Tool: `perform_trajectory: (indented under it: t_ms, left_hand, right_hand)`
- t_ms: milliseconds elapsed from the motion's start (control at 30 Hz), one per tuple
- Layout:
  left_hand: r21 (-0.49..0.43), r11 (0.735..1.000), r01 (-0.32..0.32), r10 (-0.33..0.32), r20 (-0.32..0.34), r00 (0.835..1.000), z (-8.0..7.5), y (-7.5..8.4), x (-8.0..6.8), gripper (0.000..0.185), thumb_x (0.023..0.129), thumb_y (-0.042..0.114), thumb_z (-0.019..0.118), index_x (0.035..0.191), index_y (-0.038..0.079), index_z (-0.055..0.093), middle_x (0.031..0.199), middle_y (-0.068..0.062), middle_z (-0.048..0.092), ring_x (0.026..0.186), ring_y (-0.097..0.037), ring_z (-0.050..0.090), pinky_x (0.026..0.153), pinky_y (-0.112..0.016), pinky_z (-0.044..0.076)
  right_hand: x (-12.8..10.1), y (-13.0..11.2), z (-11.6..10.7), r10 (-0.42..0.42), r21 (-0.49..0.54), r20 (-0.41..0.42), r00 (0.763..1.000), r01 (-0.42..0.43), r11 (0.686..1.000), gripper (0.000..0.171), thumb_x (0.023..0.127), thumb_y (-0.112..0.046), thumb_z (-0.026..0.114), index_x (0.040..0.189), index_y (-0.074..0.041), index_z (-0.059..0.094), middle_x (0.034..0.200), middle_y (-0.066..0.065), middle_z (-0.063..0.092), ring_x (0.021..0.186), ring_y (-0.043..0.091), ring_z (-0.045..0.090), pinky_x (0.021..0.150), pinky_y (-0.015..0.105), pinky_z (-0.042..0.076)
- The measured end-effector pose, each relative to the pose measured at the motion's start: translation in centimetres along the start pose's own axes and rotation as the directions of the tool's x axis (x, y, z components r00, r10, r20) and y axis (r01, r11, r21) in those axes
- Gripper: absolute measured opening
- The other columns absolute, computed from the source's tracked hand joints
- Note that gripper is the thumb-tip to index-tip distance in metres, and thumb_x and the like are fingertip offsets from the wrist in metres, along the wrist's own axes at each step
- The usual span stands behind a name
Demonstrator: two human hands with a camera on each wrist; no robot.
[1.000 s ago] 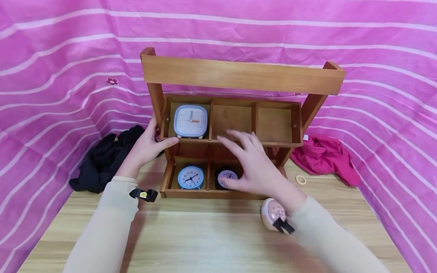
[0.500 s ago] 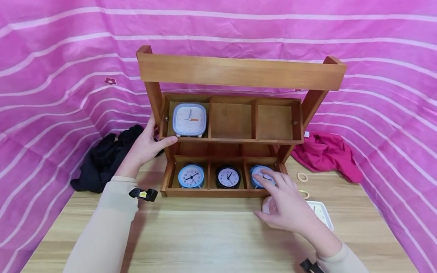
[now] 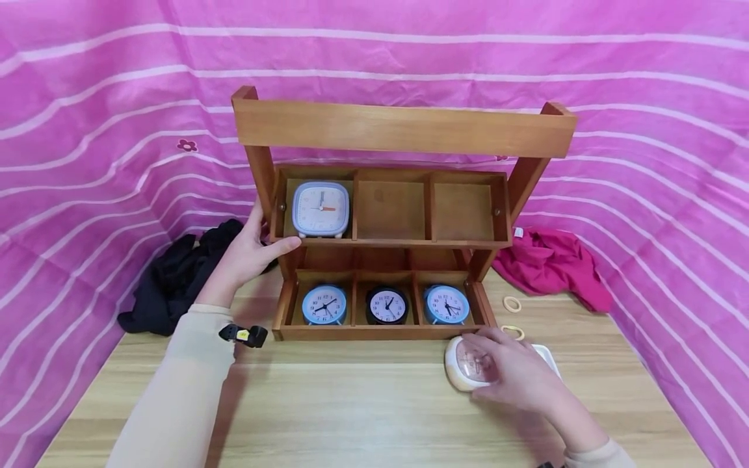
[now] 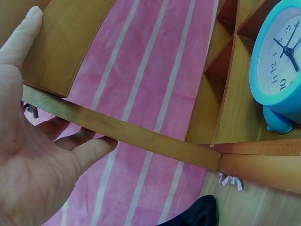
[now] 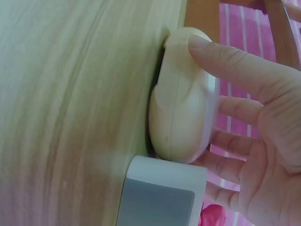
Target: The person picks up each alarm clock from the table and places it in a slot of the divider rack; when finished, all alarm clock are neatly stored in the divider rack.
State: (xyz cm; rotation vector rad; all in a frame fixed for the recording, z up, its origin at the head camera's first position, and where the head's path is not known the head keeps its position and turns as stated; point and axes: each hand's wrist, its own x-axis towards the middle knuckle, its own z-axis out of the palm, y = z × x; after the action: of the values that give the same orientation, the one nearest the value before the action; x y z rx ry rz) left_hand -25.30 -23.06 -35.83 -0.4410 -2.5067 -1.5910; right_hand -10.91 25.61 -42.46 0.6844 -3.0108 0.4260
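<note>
A two-tier wooden shelf (image 3: 404, 130) stands at the back. My left hand (image 3: 242, 260) grips its left side, thumb at the front and fingers behind; in the left wrist view the fingers bend around the wooden side bar (image 4: 136, 135). A lavender square clock (image 3: 320, 209) is in the upper left compartment. Below are a blue clock (image 3: 324, 305), a black clock (image 3: 387, 307) and another blue clock (image 3: 446, 305). My right hand (image 3: 523, 370) holds a cream alarm clock (image 3: 462, 367) with a pinkish face by its edges, thumb on its rim (image 5: 183, 89). The clock lies on the table.
A white clock (image 3: 547, 357), partly hidden, lies beside the right hand, with two wooden rings (image 3: 512, 303) behind. Black cloth (image 3: 175, 279) lies left of the shelf and magenta cloth (image 3: 550, 266) right. Pink striped fabric (image 3: 374, 52) surrounds the table (image 3: 351, 409).
My right hand has moved from in front of the shelf down to the right and taken hold of the cream clock, uncovering the lower right blue clock. The left hand stays on the shelf.
</note>
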Motion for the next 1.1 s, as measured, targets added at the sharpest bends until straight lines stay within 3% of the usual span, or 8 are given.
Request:
perform_trajectory:
  t_ms: [233, 333, 533, 767, 1000, 1100]
  left_hand:
    - [0.003, 1.0, -0.001, 0.001, -0.006, 1.0, 0.0, -0.1, -0.2, 0.103, 0.095, 0.022, 0.079, 0.166, 0.047, 0.007, 0.169, -0.007, 0.029, 0.144, -0.035, 0.043, 0.116, -0.06, 0.04]
    - [0.002, 1.0, 0.002, -0.002, -0.005, 1.0, 0.0, -0.2, -0.2, 0.104, 0.095, 0.023, 0.079, 0.166, 0.047, 0.007, 0.17, -0.007, 0.028, 0.145, -0.036, 0.042, 0.117, -0.061, 0.038]
    - [0.019, 1.0, 0.003, -0.003, -0.002, 1.0, 0.0, -0.3, -0.1, 0.106, 0.095, 0.026, 0.078, 0.165, 0.049, 0.001, 0.172, -0.005, 0.022, 0.15, -0.037, 0.035, 0.12, -0.064, 0.032]
    - [-0.007, 1.0, -0.022, 0.022, 0.021, 1.0, 0.2, -0.4, -0.1, 0.106, 0.095, 0.023, 0.078, 0.166, 0.047, 0.003, 0.17, -0.008, 0.027, 0.146, -0.038, 0.041, 0.115, -0.063, 0.039]
    - [0.003, 1.0, -0.028, 0.028, 0.015, 1.0, 0.1, -0.2, -0.2, 0.105, 0.096, 0.023, 0.078, 0.167, 0.043, 0.004, 0.17, -0.01, 0.026, 0.146, -0.04, 0.04, 0.116, -0.064, 0.038]
    - [0.005, 1.0, -0.031, 0.031, 0.013, 0.999, 0.0, -0.3, -0.2, 0.105, 0.095, 0.023, 0.079, 0.167, 0.045, 0.004, 0.17, -0.01, 0.027, 0.145, -0.041, 0.042, 0.114, -0.064, 0.039]
  right_hand:
    - [0.1, 0.2, -0.3, 0.01, 0.016, 0.056, 0.998, -0.01, 1.0, 0.093, 0.054, -0.049, 0.101, 0.135, -0.022, 0.065, 0.13, -0.001, 0.069, 0.122, 0.034, 0.061, 0.099, 0.072, 0.043]
    - [0.1, 0.3, -0.2, -0.008, 0.027, 0.071, 0.997, 0.006, 1.0, 0.096, 0.054, -0.049, 0.101, 0.138, -0.021, 0.065, 0.126, -0.008, 0.07, 0.115, 0.028, 0.06, 0.098, 0.066, 0.045]
    - [0.1, 0.7, 0.1, -0.093, 0.01, 0.046, 0.995, 0.093, 0.996, 0.092, 0.055, -0.052, 0.1, 0.136, -0.022, 0.069, 0.131, -0.014, 0.068, 0.108, 0.017, 0.056, 0.093, 0.061, 0.047]
    - [-0.1, 0.6, -0.3, -0.13, 0.002, 0.021, 0.991, 0.13, 0.991, 0.094, 0.054, -0.054, 0.1, 0.136, -0.024, 0.068, 0.132, -0.016, 0.067, 0.113, 0.019, 0.057, 0.091, 0.06, 0.049]
    - [1.7, -0.2, -4.2, -0.217, 0.085, -0.093, 0.972, 0.225, 0.971, 0.098, 0.051, -0.039, 0.104, 0.14, -0.024, 0.065, 0.135, -0.01, 0.067, 0.123, 0.024, 0.06, 0.105, 0.064, 0.041]
    - [3.1, -0.6, -7.0, -0.266, 0.069, -0.165, 0.95, 0.28, 0.958, 0.1, 0.053, -0.038, 0.104, 0.142, -0.022, 0.063, 0.136, -0.008, 0.066, 0.118, 0.019, 0.056, 0.099, 0.055, 0.043]
